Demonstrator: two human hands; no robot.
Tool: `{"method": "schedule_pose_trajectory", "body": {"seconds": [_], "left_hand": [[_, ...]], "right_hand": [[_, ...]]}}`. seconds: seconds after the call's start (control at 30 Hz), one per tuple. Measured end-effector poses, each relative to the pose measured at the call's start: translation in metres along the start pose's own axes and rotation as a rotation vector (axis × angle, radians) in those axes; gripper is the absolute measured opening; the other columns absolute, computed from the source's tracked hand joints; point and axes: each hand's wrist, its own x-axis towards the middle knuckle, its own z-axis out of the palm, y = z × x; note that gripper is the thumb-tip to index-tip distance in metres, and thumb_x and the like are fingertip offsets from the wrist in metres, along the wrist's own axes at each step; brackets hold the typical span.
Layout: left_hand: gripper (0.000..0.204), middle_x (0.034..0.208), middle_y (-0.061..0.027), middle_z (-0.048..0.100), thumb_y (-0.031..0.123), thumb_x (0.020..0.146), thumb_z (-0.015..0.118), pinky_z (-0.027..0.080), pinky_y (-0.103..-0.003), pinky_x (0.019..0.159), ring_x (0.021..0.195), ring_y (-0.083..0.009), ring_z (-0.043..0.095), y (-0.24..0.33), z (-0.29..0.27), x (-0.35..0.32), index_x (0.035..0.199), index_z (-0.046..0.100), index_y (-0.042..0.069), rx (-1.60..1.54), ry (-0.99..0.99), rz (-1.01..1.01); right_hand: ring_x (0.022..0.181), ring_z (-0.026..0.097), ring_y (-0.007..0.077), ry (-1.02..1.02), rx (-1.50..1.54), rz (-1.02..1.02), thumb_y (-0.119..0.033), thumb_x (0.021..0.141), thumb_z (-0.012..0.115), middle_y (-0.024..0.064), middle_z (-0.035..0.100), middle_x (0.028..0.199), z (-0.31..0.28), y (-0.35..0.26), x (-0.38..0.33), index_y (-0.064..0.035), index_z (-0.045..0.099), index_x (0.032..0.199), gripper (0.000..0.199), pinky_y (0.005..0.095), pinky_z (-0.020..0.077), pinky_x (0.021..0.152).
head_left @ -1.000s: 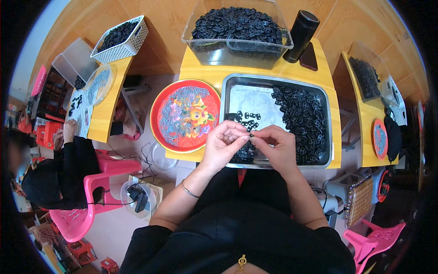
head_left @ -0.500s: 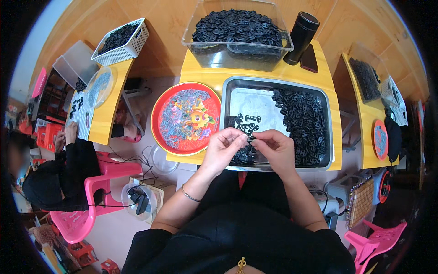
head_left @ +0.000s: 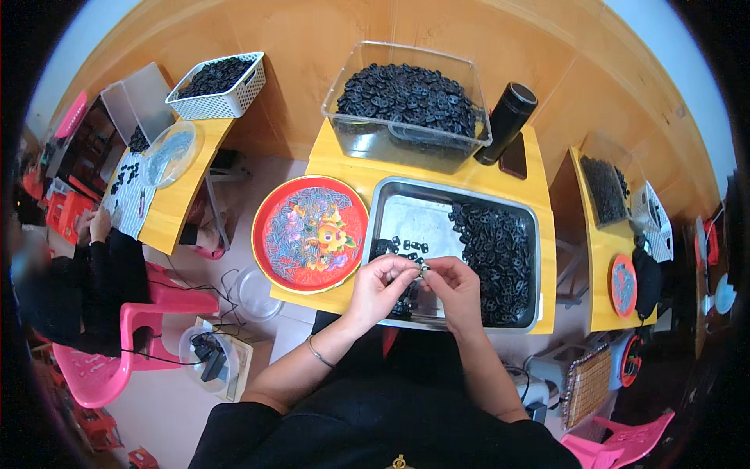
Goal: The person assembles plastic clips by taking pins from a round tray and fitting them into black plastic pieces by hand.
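Observation:
My left hand (head_left: 381, 288) and my right hand (head_left: 455, 291) meet over the near edge of a steel tray (head_left: 539, 270), fingertips pinched together. Between them is a small black piece (head_left: 423, 270), mostly covered by the fingers; its details are too small to tell. Inside the tray, a big heap of flat black plastic pieces with holes (head_left: 500, 270) fills the right side. A smaller group of the same pieces (head_left: 409, 245) lies at the left, partly behind my hands. To the left stands a round red tray (head_left: 263, 262) with a flower pattern, holding thin grey pins (head_left: 301, 234).
A clear bin (head_left: 406, 148) full of black pieces stands at the back, beside a black flask (head_left: 508, 121) and a dark phone (head_left: 513, 156). At the left table (head_left: 176, 215) another person (head_left: 94, 266) works on a pink chair (head_left: 129, 352). Another table (head_left: 613, 293) stands at right.
The view has tilted, so the table sits lower in the picture. My hands stay together over the tray's near edge, their fingertips now closer around the small piece.

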Motion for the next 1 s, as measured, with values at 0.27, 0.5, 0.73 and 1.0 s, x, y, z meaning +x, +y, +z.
{"method": "schedule_pose_trajectory", "body": {"seconds": [0.27,0.5,0.73,1.0], "left_hand": [[0.006,0.067,0.0035,0.057,0.007,0.081,0.059,0.04,-0.015,0.055,0.061,0.0,0.049,-0.001,-0.008,0.007,0.08,0.06,0.001,0.238,-0.121,-0.15],[0.006,0.073,0.0013,0.059,0.006,0.083,0.057,0.042,-0.016,0.058,0.063,-0.0021,0.052,-0.012,-0.008,0.002,0.083,0.059,0.001,-0.139,-0.13,-0.278],[0.005,0.078,-0.0018,0.061,0.004,0.082,0.058,0.044,-0.019,0.064,0.071,-0.0058,0.056,-0.008,-0.003,0.003,0.083,0.059,0.0,-0.084,-0.109,-0.22],[0.014,0.078,-0.0119,0.057,0.0,0.073,0.057,0.046,-0.032,0.062,0.07,-0.0237,0.057,0.002,-0.011,0.038,0.086,0.061,0.002,0.808,-0.335,0.165]], "right_hand": [[0.074,0.057,0.009,0.035,-0.132,-0.092,0.001,0.076,0.061,0.0048,0.061,0.083,-0.006,0.006,-0.003,0.0018,0.057,0.092,0.016,0.0205,0.0462,0.065],[0.075,0.058,0.009,0.038,-0.293,-0.13,0.0,0.076,0.062,0.0057,0.061,0.082,-0.011,0.017,-0.007,0.0013,0.057,0.088,0.013,0.0212,0.0469,0.067],[0.071,0.057,0.0089,0.034,-0.008,0.062,0.0,0.079,0.056,0.0047,0.059,0.081,-0.008,0.015,-0.002,0.0009,0.054,0.091,0.012,0.0196,0.046,0.064],[0.072,0.057,0.0087,0.137,0.048,0.046,-0.001,0.083,0.052,0.0034,0.055,0.083,-0.031,0.017,-0.001,0.0006,0.054,0.097,0.015,0.0179,0.0453,0.064]]}}
